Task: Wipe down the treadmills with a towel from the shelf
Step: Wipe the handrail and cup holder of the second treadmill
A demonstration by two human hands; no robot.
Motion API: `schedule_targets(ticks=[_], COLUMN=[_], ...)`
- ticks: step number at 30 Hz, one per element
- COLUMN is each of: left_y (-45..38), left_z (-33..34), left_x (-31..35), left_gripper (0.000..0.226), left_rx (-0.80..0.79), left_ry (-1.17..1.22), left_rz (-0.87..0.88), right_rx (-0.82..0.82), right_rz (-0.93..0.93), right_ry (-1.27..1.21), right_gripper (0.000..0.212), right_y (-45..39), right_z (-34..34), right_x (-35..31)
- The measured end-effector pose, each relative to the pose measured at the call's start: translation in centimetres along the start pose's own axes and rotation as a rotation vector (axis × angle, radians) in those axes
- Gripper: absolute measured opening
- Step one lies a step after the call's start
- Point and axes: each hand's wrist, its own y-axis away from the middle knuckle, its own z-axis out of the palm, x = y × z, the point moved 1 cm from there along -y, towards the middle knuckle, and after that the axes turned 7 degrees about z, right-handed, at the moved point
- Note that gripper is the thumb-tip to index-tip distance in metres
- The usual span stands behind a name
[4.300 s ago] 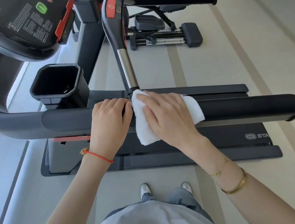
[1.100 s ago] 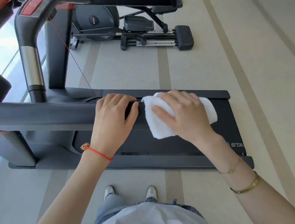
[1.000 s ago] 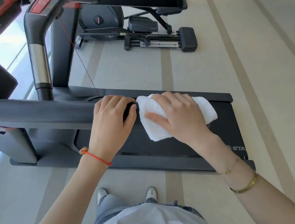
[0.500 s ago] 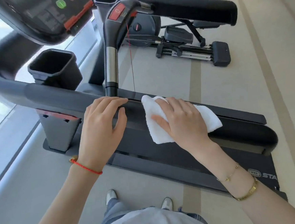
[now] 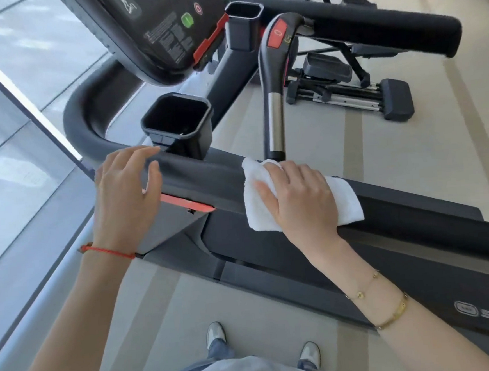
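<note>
I stand beside a black treadmill, facing its near side handrail [image 5: 433,223]. A white towel [image 5: 347,203] is draped over that rail, and my right hand [image 5: 300,201] presses down on it, fingers wrapped over the cloth, just below the upright handle [image 5: 274,115]. My left hand [image 5: 124,194] hovers further left by the rail's bend, fingers spread and curved, holding nothing. Whether its fingertips touch the rail I cannot tell. The running belt [image 5: 438,284] lies under the rail.
A black cup holder [image 5: 178,120] stands just beyond my left hand, below the console [image 5: 155,28] with its green and red buttons. The far handrail [image 5: 371,29] crosses the top. Another exercise machine [image 5: 355,88] sits on the beige floor behind. A glass wall runs along the left.
My left hand has come off the rail and moved left toward the cup holder, fingers opening. My right hand has slid the towel along the rail toward the console end. The view turned left.
</note>
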Motion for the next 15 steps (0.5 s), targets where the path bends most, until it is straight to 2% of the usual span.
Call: schedule_targets(ticks=[4,9,15], left_y=[-1.2,-2.0,-3.2], left_z=[0.3,1.0,0.7], left_x=[-2.2,-4.1,-6.0], left_gripper=[0.026,0.024,0.025], left_rx=[-0.010,-0.114,-0.223], left_ry=[0.045,0.071,0.081], left_rz=[0.035,0.072,0.132], right_rx=[-0.007,0.009,0.001], right_rz=[-0.014,-0.058,0.082], right_ry=[0.016,0.030,0.008], right_gripper=[0.046,0.045,0.043], right_y=[-1.2,-0.6,-1.0], right_z=[0.9,0.9,1.1], right_x=[-4.7,-3.9,-4.9])
